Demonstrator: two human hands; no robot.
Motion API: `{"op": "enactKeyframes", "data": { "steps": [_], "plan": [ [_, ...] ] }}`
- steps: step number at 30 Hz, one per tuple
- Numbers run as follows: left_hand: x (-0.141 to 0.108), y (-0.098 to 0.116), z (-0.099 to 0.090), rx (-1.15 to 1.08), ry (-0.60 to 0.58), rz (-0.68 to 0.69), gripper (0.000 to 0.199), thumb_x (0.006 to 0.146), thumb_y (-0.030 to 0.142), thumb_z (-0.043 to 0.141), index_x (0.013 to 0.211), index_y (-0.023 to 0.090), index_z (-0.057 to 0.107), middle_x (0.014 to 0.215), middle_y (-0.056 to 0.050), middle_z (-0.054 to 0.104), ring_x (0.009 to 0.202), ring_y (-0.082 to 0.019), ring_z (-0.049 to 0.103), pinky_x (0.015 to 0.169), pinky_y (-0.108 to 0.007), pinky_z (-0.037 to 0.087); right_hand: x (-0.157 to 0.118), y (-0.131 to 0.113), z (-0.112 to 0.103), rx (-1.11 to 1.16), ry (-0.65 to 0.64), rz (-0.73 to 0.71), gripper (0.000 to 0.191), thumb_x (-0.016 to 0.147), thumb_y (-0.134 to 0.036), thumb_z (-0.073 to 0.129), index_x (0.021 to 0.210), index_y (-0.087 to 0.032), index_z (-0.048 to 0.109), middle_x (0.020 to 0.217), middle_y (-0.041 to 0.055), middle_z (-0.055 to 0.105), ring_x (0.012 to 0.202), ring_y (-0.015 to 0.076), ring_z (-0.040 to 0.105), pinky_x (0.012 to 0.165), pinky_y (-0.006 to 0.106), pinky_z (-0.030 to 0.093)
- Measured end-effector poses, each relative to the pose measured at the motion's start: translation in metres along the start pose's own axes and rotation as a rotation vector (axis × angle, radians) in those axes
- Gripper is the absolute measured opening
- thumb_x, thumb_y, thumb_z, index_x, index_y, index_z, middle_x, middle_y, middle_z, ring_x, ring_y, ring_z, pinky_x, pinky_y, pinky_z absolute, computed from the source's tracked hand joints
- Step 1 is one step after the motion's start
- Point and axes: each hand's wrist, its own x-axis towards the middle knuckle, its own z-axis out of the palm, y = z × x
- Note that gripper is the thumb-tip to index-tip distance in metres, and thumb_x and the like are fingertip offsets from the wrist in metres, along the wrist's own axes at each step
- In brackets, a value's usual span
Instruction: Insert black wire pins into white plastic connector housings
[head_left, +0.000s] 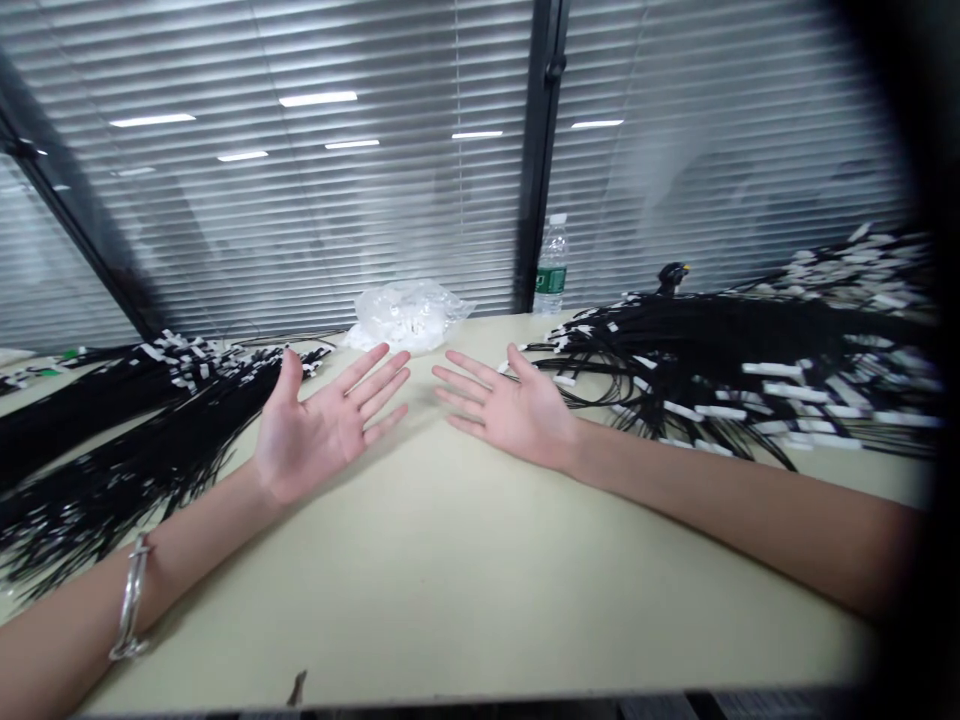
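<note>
My left hand is palm up over the pale table, its fingers spread and nothing in it. Facing it from the right, my right hand also has its fingers apart and holds nothing. A gap separates the fingertips of the two hands. Bundles of black cables with white ends lie to the left, close beside my left hand. On the right, a large heap of black cables with white ends spreads beyond my right hand and forearm.
A clear plastic bag with white contents sits at the table's back edge. Near it stands a plastic bottle with a green label. A small black object rests behind the right cables. Window blinds rise behind the table.
</note>
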Motion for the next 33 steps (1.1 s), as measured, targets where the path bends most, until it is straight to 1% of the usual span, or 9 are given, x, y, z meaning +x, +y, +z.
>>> {"op": "enactKeyframes", "data": {
  "steps": [2, 4, 8, 12, 16, 20, 25, 28, 33],
  "plan": [
    [-0.001, 0.002, -0.003, -0.005, -0.021, -0.065, 0.081, 0.079, 0.070, 0.023, 0.140, 0.017, 0.028, 0.145, -0.007, 0.031, 0.137, -0.021, 0.017, 0.110, -0.042, 0.018, 0.000, -0.001, 0.001, 0.024, -0.016, 0.017, 0.062, 0.085, -0.063, 0.014, 0.129, -0.028, 0.040, 0.140, 0.0002, 0.035, 0.129, 0.0172, 0.034, 0.109, 0.041, 0.023],
    [-0.001, 0.004, -0.006, -0.010, -0.037, -0.139, 0.083, 0.078, 0.070, 0.024, 0.140, 0.014, 0.028, 0.145, -0.009, 0.031, 0.137, -0.022, 0.017, 0.111, -0.040, 0.017, -0.001, -0.002, 0.004, 0.051, -0.033, 0.047, 0.066, 0.084, -0.065, 0.014, 0.129, -0.024, 0.040, 0.139, 0.0033, 0.037, 0.126, 0.0182, 0.038, 0.108, 0.041, 0.025],
    [-0.001, 0.008, -0.012, 0.002, -0.042, -0.226, 0.074, 0.085, 0.060, 0.022, 0.140, 0.010, 0.028, 0.143, -0.011, 0.034, 0.137, -0.022, 0.018, 0.111, -0.036, 0.017, -0.003, -0.003, 0.012, 0.096, -0.056, 0.081, 0.068, 0.084, -0.065, 0.016, 0.126, -0.018, 0.043, 0.137, 0.0077, 0.039, 0.122, 0.0173, 0.044, 0.108, 0.037, 0.027],
    [0.000, 0.012, -0.018, 0.018, -0.029, -0.228, 0.065, 0.090, 0.049, 0.022, 0.139, 0.007, 0.028, 0.142, -0.012, 0.036, 0.136, -0.021, 0.020, 0.110, -0.034, 0.019, -0.004, -0.003, 0.015, 0.111, -0.051, 0.090, 0.061, 0.087, -0.056, 0.020, 0.123, -0.014, 0.045, 0.137, 0.0083, 0.040, 0.123, 0.0157, 0.043, 0.109, 0.034, 0.026],
    [0.000, 0.013, -0.021, 0.018, -0.022, -0.264, 0.062, 0.090, 0.045, 0.022, 0.139, 0.007, 0.029, 0.141, -0.012, 0.037, 0.136, -0.022, 0.021, 0.110, -0.035, 0.020, -0.003, -0.001, 0.014, 0.156, -0.090, 0.085, 0.055, 0.088, -0.044, 0.019, 0.124, -0.010, 0.044, 0.137, 0.0089, 0.040, 0.124, 0.0149, 0.042, 0.110, 0.031, 0.025],
    [-0.002, 0.013, -0.019, 0.012, -0.020, -0.283, 0.059, 0.090, 0.041, 0.022, 0.138, 0.007, 0.031, 0.141, -0.012, 0.038, 0.135, -0.021, 0.023, 0.110, -0.035, 0.020, -0.005, -0.001, 0.013, 0.198, -0.137, 0.088, 0.052, 0.087, -0.032, 0.020, 0.128, -0.007, 0.039, 0.138, 0.0091, 0.038, 0.126, 0.0142, 0.039, 0.111, 0.030, 0.023],
    [-0.002, 0.014, -0.016, 0.018, -0.008, -0.283, 0.059, 0.090, 0.040, 0.023, 0.138, 0.007, 0.032, 0.139, -0.012, 0.040, 0.134, -0.022, 0.025, 0.110, -0.036, 0.019, -0.005, -0.003, 0.013, 0.197, -0.131, 0.100, 0.052, 0.085, -0.030, 0.021, 0.127, -0.007, 0.040, 0.137, 0.0093, 0.039, 0.125, 0.0140, 0.041, 0.111, 0.030, 0.024],
    [-0.001, 0.015, -0.017, 0.011, -0.023, -0.292, 0.059, 0.090, 0.040, 0.023, 0.138, 0.007, 0.032, 0.139, -0.012, 0.040, 0.135, -0.021, 0.023, 0.110, -0.036, 0.020, -0.005, -0.002, 0.012, 0.214, -0.142, 0.102, 0.053, 0.085, -0.030, 0.021, 0.128, -0.005, 0.039, 0.138, 0.0103, 0.038, 0.126, 0.0151, 0.039, 0.111, 0.030, 0.024],
    [-0.004, 0.006, -0.022, -0.023, -0.062, -0.301, 0.059, 0.090, 0.039, 0.021, 0.139, 0.007, 0.028, 0.143, -0.010, 0.035, 0.136, -0.020, 0.019, 0.111, -0.035, 0.021, -0.008, 0.004, 0.007, 0.232, -0.173, 0.088, 0.053, 0.086, -0.029, 0.022, 0.130, -0.003, 0.036, 0.138, 0.0124, 0.036, 0.127, 0.0173, 0.038, 0.112, 0.031, 0.023]
  ]
}}
